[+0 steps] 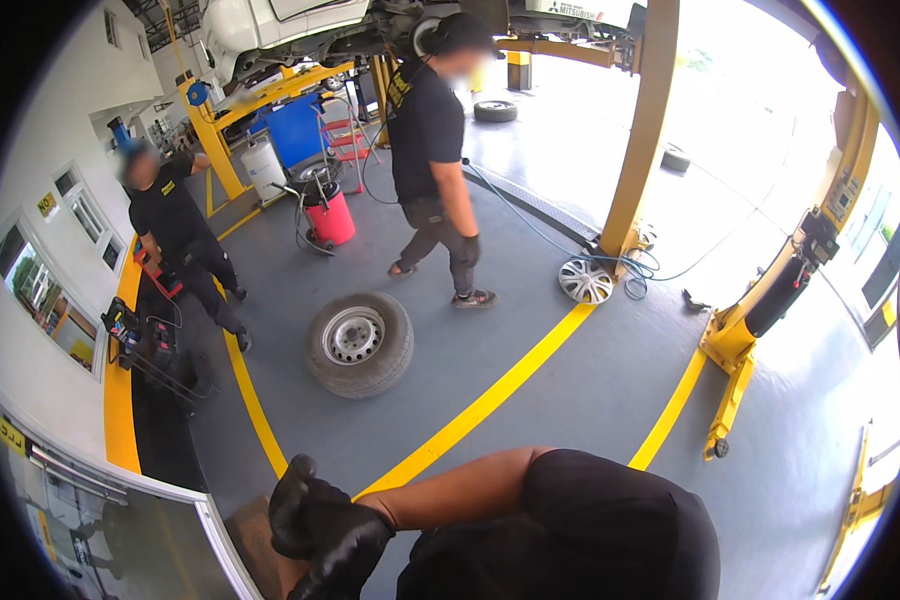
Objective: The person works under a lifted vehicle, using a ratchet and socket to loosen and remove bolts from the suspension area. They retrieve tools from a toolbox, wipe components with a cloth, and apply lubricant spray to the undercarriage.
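Note:
Both my hands are in black gloves and meet at the lower left, in front of my body. My right forearm reaches across from the right, and my right hand [346, 540] lies against my left hand [294, 508]. The two dark gloves overlap, so I cannot make out how the fingers are set or whether anything is between them. Beyond them, out of reach, a tire on a silver steel wheel [353, 335] lies flat on the grey floor.
A co-worker [430, 150] walks past the wheel; another [175, 220] stands left by a cart [155, 340]. A vehicle [300, 25] is raised on yellow lift posts [648, 130]. A hubcap [585, 281] and blue hose [638, 270] lie right. A red drum [330, 218] stands behind.

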